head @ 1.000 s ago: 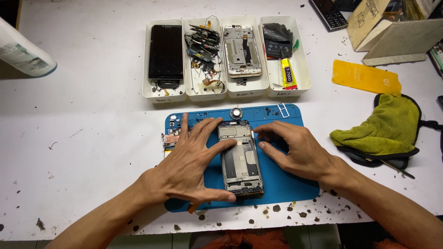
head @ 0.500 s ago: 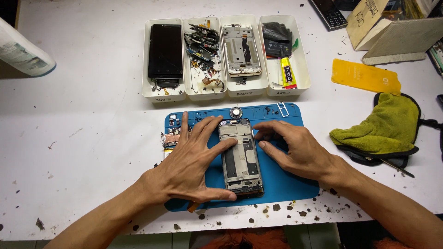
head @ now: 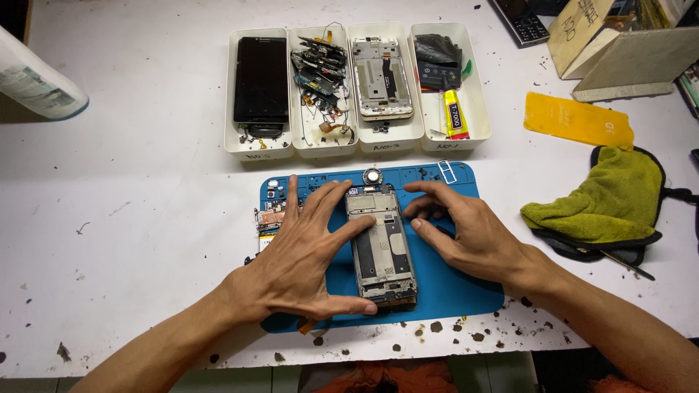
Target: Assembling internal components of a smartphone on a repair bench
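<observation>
So there's a stripped-down phone frame lying flat, long side running away from the camera, on a blue repair mat near the front edge of the white desk. The left hand is spread wide and pressed flat on the mat just left of the frame, with the thumb across its bottom end and the fingertips touching its left side. The right hand sits on the other side, fingers loosely curled and resting against the frame's right edge, not gripping anything. A small round part sits on the mat just above the frame, and a little circuit board peeks out at the mat's left edge beside the left hand.

Further back there are four white trays in a row: a black phone screen, a tangle of small boards and flex cables, another pale frame, and a yellow glue tube with some dark bits. Off to the right there's a green cloth and a yellow plastic sheet.
</observation>
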